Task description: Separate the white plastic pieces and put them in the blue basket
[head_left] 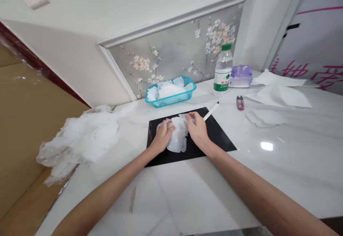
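Observation:
A crumpled white padded piece of soft nonwoven material [177, 137] lies in the middle of a black mat [215, 132]. My left hand [162, 136] grips its left side, with the fingers curled over the material. My right hand [197, 130] pinches its upper right edge between the fingers and thumb. A slim white stick [211, 111] lies at the far corner of the mat, just beyond my right hand and not touching it. The underside of the white piece is hidden against the mat.
A turquoise plastic basket [170, 93] of white pads stands beyond the mat. Farther right are a water bottle [223, 69], a purple tissue box [240, 76], small red scissors [240, 102] and white sheets [278, 96]. A loose white heap [83, 139] lies at the marble table's left edge.

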Tool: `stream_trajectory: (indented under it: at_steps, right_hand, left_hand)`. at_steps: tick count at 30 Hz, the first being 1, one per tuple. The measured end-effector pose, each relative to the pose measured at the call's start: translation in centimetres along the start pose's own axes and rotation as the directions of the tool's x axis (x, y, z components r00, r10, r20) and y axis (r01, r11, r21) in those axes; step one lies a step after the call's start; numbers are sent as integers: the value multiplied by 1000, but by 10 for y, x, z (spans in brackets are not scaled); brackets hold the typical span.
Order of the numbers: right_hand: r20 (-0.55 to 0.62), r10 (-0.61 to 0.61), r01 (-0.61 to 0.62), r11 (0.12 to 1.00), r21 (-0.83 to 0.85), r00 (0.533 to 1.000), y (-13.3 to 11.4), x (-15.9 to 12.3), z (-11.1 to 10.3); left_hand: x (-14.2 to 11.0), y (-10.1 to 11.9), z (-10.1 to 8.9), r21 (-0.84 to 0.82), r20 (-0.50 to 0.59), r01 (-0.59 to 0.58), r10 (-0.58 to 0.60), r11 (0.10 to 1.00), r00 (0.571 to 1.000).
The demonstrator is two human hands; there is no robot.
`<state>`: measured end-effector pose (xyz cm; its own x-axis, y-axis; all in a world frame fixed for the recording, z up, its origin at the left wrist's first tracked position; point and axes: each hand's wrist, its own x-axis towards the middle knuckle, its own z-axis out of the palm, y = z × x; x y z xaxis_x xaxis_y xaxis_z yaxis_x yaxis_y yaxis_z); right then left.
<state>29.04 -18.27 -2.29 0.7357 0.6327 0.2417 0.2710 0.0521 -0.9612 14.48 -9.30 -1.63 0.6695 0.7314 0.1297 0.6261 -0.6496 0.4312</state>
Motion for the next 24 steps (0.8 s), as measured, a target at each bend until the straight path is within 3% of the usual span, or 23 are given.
stream_trajectory:
  at_steps: [2,4,6,9,10,12,13,14,18,24]
  right_hand:
    - [-1,-11,11,1000,-2,1000,2,1,0]
    - [-12,-3,3,1000,-12,1000,4,2,-1]
    - [-20,15,-16,1000,-22,1000,5,2,-1]
    - [-14,32,-33,999,-28,999,6,2,-1]
    - [-9,32,-32,999,-29,999,6,1,0]
    - [-1,22,-22,999,-34,1000,7,0,1]
    - [-1,14,-15,999,-37,1000,8,0,2]
    - [-2,8,-8,999,-40,1000,8,0,2]
    - [-2,27,-28,998,-48,1000,10,0,1]
    - [11,52,-52,997,-57,999,10,0,-1]
  left_hand:
    - [-8,7,0,-2,75,-37,37,999,996]
    - [-9,-1,-12,24,103,-22,19,999,995]
    - [-8,-25,-34,87,68,42,-48,995,997]
    - [-16,-79,-76,217,-78,190,-177,957,981]
    - [-23,-98,-91,267,-150,266,-232,926,961]
    - [-41,-129,-115,445,-373,513,-368,734,852]
    - [-51,-141,-124,478,-442,576,-384,663,810]
    - [-61,-149,-131,509,-447,587,-390,630,805]
    - [-85,-161,-137,544,-388,549,-390,635,835]
    - [-78,-164,-131,565,-386,528,-363,634,848]
